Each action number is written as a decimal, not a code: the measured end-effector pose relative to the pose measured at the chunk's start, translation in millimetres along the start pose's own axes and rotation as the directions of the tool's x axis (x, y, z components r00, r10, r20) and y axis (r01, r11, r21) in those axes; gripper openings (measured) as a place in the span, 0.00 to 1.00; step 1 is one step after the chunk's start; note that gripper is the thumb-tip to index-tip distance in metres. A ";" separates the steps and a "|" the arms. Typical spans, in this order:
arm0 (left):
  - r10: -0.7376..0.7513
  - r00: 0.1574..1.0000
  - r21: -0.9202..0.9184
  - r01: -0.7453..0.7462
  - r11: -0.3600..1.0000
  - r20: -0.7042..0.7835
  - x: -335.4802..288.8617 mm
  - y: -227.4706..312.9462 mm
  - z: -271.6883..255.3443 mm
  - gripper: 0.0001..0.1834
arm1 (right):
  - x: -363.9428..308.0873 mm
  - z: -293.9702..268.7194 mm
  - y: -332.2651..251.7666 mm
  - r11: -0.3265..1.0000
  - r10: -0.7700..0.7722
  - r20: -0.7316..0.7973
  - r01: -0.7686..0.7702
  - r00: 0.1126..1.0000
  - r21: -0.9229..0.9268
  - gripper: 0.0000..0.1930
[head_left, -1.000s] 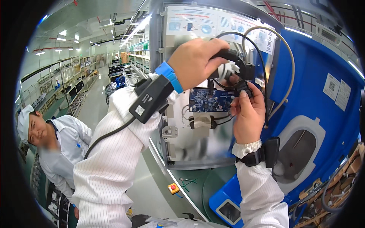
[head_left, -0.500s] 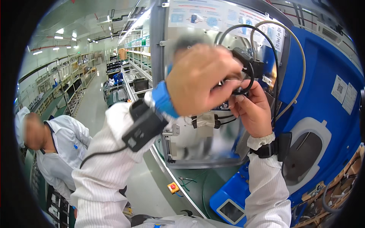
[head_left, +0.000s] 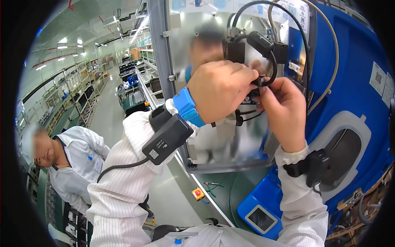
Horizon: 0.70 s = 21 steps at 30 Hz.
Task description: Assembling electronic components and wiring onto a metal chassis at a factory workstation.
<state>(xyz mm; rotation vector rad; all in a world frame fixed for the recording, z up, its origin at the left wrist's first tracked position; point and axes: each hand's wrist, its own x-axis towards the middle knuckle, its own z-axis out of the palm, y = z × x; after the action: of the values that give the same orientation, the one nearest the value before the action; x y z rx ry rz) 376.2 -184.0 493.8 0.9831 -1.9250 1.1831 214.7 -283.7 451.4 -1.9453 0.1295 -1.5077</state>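
Both of my hands meet at the end of a short black cable (head_left: 274, 68), in front of a shiny metal panel (head_left: 230, 150). My left hand (head_left: 220, 88), with a blue band at the wrist, pinches the black cable end (head_left: 261, 81) from the left. From the right, the thumb and fingers of my right hand (head_left: 286, 109) close on the same end. Above them, the cable runs from a thick black cylinder (head_left: 260, 43). Part of a dark circuit board (head_left: 250, 98) shows below the fingertips; what the cable end touches is hidden.
A longer black cable (head_left: 306, 49) and a beige cable (head_left: 335, 53) arch on the right. Beyond stands a large blue housing (head_left: 349, 86). Below are green-handled pliers (head_left: 214, 186), a red button on a yellow box (head_left: 198, 193) and a blue device (head_left: 261, 214). A co-worker (head_left: 78, 160) is at left.
The panel sits higher in view. My left hand, blurred and over the cylinder before, is now lower on the cable end. My right hand stays at that end, its wrist farther right.
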 end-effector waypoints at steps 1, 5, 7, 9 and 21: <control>-0.010 1.000 -0.001 0.010 1.000 0.003 -0.3 0.6 0.6 0.13 | 2.6 -3.3 -7.4 0.967 0.153 0.068 -0.163 0.986 0.195 0.15; -0.030 0.999 -0.010 0.030 0.999 0.025 -0.8 1.6 1.5 0.12 | -1.3 -9.1 -20.4 0.854 0.184 0.241 -0.277 0.953 0.440 0.22; -0.054 0.997 -0.007 0.055 0.998 0.063 -1.0 2.7 -1.5 0.11 | -3.8 -6.0 -15.6 0.907 0.055 0.229 -0.145 0.972 0.395 0.25; -0.075 0.996 -0.069 0.079 0.995 0.054 -1.0 2.2 -4.4 0.10 | -2.2 -5.7 -11.5 0.920 0.035 0.231 -0.121 0.972 0.373 0.25; -0.103 0.993 -0.193 0.113 0.975 0.062 -2.0 6.3 -7.8 0.16 | 6.6 -9.1 -15.7 0.977 0.036 0.208 -0.079 0.977 0.199 0.18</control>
<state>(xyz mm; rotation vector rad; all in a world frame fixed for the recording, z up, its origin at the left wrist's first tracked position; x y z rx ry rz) 373.0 -174.4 492.4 1.0066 -1.9590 0.8949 203.8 -278.5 466.5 -1.8971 -0.0577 -1.2239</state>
